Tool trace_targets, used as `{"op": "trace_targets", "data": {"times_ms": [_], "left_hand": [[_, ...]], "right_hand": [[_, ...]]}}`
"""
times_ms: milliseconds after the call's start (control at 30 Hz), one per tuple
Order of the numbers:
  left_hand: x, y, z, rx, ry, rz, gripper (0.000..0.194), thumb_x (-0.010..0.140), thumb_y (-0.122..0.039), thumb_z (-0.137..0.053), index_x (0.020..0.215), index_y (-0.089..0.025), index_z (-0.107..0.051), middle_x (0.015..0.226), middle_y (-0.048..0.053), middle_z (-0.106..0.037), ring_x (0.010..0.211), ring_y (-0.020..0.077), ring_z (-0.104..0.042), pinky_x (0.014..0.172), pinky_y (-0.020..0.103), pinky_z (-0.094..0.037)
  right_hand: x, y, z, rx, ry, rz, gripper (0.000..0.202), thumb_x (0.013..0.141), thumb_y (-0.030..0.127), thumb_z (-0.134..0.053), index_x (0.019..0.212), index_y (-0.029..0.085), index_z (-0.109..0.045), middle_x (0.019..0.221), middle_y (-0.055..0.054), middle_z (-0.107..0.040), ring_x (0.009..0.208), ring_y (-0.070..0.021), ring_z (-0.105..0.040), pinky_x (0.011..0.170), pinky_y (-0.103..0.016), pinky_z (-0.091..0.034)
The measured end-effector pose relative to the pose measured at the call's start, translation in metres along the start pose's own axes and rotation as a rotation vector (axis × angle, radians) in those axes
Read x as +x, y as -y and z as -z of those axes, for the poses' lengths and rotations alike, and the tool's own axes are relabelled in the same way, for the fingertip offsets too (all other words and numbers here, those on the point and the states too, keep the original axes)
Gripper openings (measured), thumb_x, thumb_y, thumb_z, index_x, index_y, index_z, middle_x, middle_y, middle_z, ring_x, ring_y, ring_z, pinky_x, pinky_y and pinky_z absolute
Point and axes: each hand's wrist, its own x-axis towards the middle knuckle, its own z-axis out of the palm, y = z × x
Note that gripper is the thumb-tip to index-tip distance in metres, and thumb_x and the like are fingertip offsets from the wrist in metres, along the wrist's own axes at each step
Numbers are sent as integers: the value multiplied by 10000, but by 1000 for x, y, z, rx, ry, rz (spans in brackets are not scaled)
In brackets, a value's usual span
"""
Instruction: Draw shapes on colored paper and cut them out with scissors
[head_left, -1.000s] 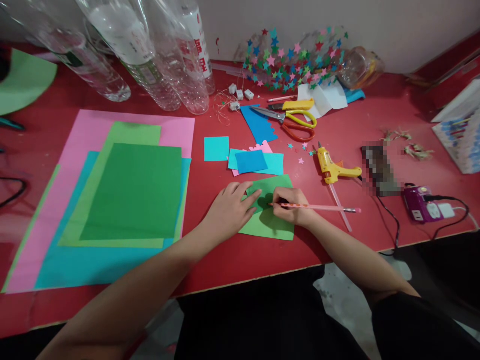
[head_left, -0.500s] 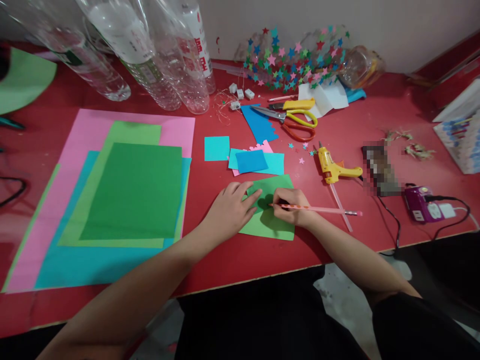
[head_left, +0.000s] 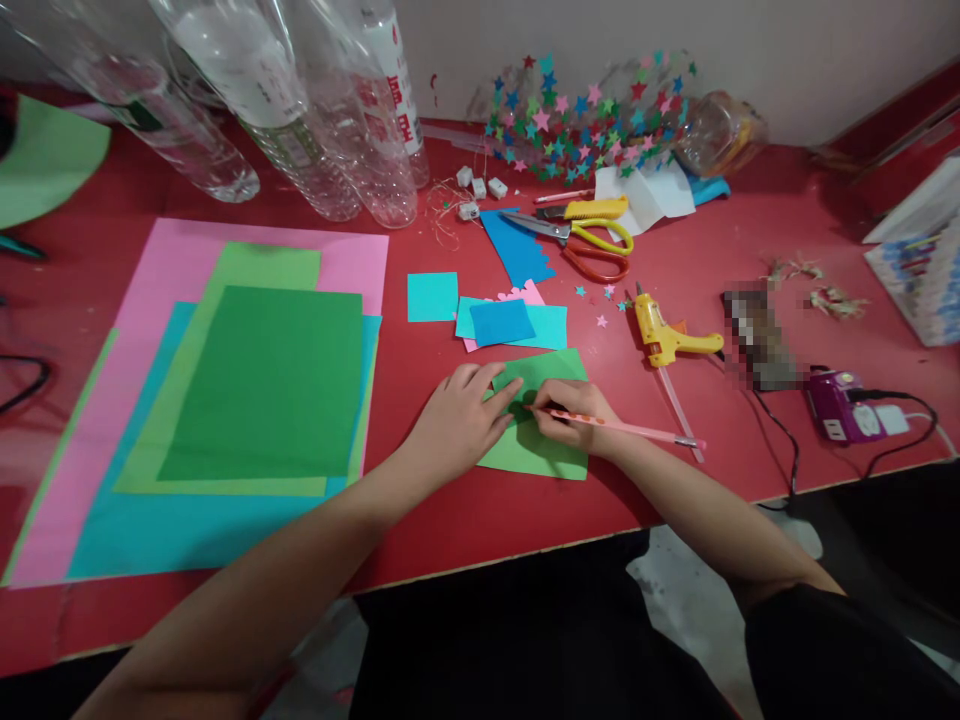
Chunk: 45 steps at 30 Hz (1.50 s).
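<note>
My right hand [head_left: 571, 415] is closed around a pink pencil [head_left: 645, 430], its tip down on green paper. The dark green piece [head_left: 553, 368] lies over a light green sheet [head_left: 551, 462] on the red table. With fingers spread, my left hand [head_left: 469, 410] rests flat on the left edge of these papers. Just beyond them lie a blue paper rectangle [head_left: 502, 322], a light blue strip [head_left: 551, 327] and a light blue square [head_left: 433, 297]. To the right of my right hand is a yellow glue gun [head_left: 667, 335] with a clear glue stick [head_left: 681, 412] in it.
Stacked coloured sheets [head_left: 270, 380] cover the table's left side. Several plastic bottles [head_left: 300, 120] stand behind. Scissors [head_left: 592, 240], a yellow cutter [head_left: 596, 208] and a star-covered bottle [head_left: 585, 120] lie at the back. A purple power adapter [head_left: 840, 405] with cords sits right.
My right hand and the pencil have shifted slightly left and down, with the pencil's eraser end swinging toward me. My left hand has stayed in place on the paper.
</note>
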Motion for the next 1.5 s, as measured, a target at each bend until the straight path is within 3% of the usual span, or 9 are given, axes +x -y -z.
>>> {"op": "trace_targets", "data": {"times_ms": [533,900,1167,1500], "left_hand": [[0,1,-1,-15,-18,-9,410,953,-328,-469,1332,-184,-532,1320,145,-499,1071,280,-471,859,424,-474],[0,1,-1,-7,-12,-11,424,948,-345,-484,1339,-189,-525,1324,142,-498,1078,280,-472,865,422,-476],[0,1,0,-2,-4,-6,418,954,-342,-468,1340,-191,-518,1334,140,-490,1070,276,-470,855,420,-478],[-1,0,0,-12,-31,-9,409,949,-333,-480,1326,-180,-524,1323,153,-499,1077,284,-478,857,425,-473]], "right_hand": [[-2,-2,-3,-135,-140,-47,125,700,126,-483,615,210,-445,551,41,-480,496,-87,-411,503,-213,-313],[-3,-4,-3,-165,-157,-156,110,668,141,-491,599,211,-442,532,37,-492,478,-93,-424,487,-216,-312],[-3,1,1,-92,-106,2,124,681,112,-484,617,208,-437,550,43,-470,489,-85,-417,489,-204,-313],[-3,0,2,-19,-3,72,122,705,101,-477,660,212,-452,579,45,-487,501,-81,-412,504,-205,-330]]}}
